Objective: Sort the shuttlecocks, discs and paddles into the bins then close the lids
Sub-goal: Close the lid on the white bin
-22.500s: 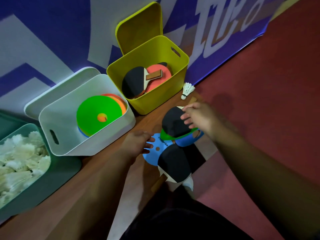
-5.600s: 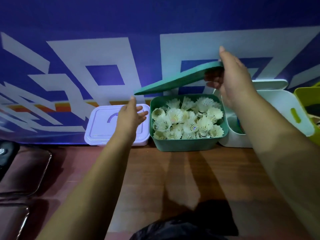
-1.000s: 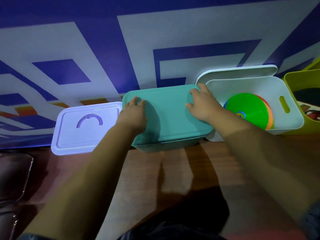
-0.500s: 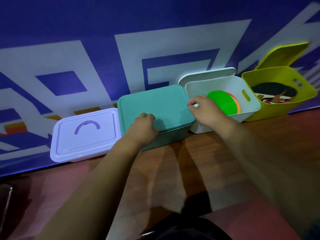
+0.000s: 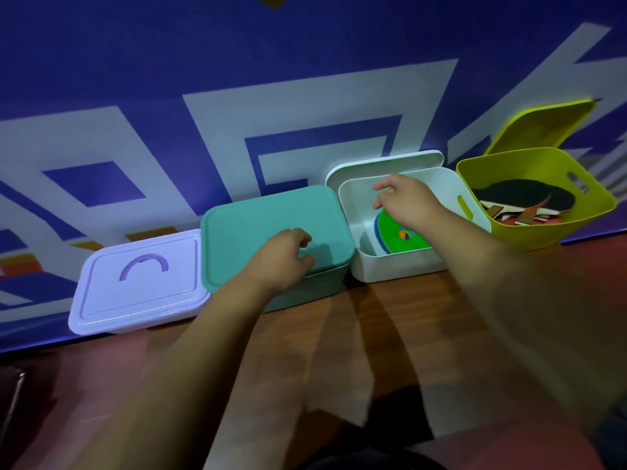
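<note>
Teal lid [image 5: 258, 225] sits flat on the teal bin [image 5: 305, 293], so that one looks closed. The white bin [image 5: 400, 266] is open with discs [image 5: 400, 234] inside, and the yellow bin [image 5: 543, 232] at its 3 o'clock is open with paddles [image 5: 522, 196] inside.

Key relation: the white lid [image 5: 359, 166] stands on edge behind its bin, against the wall. It is at 12 o'clock from the right hand [image 5: 403, 201], just past the fingertips; I cannot tell if they touch. The lid's long axis runs roughly 9-to-3, tipped slightly up at the 3 end, with its inner face toward the person.

The right hand hangs over the bin, fingers loosely bent and apart, holding nothing. The left hand [image 5: 285, 256] rests on the teal lid at the white bin's 8 o'clock, fingers loosely curled, gripping nothing.

The right hand is clearly nearer. The likely next move is to catch the lid's top edge and tip it toward 6 o'clock onto the rim.

The yellow lid [image 5: 543, 127] leans at 2 o'clock, well apart from both hands.
</note>
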`<state>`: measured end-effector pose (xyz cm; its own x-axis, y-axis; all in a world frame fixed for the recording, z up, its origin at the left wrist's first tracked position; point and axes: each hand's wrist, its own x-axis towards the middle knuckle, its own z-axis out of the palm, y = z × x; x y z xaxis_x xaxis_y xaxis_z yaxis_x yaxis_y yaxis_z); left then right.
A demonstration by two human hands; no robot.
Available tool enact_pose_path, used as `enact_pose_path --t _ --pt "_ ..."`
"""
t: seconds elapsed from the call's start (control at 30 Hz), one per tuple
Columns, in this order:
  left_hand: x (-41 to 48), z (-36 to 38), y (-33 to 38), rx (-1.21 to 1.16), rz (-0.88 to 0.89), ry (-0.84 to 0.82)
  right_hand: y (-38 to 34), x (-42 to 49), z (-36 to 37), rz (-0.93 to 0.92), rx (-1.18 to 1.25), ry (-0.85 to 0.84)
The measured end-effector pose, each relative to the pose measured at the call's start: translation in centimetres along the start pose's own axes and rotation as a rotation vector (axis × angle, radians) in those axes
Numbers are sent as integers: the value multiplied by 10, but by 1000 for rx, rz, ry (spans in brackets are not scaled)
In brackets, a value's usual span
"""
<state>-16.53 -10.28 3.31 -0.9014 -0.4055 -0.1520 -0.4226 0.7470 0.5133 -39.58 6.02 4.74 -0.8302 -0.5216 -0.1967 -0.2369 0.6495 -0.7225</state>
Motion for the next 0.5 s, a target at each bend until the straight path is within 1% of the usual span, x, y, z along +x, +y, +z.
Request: enact_pose_path --t 0.07,0.13,0.23,0.37,0.5 --pt "17 5 17 -23 -42 44 14 32 -16 26 15 3" --pt "36 12 38 -39 -96 77 35 68 -34 38 -35 9" --pt "70 24 68 -54 -163 116 58 111 -62 49 -86 60" --pt "108 45 104 -32 -216 128 82 147 -86 -90 -316 50" --pt "124 70 118 138 -221 56 100 164 -93 -193 -544 30"
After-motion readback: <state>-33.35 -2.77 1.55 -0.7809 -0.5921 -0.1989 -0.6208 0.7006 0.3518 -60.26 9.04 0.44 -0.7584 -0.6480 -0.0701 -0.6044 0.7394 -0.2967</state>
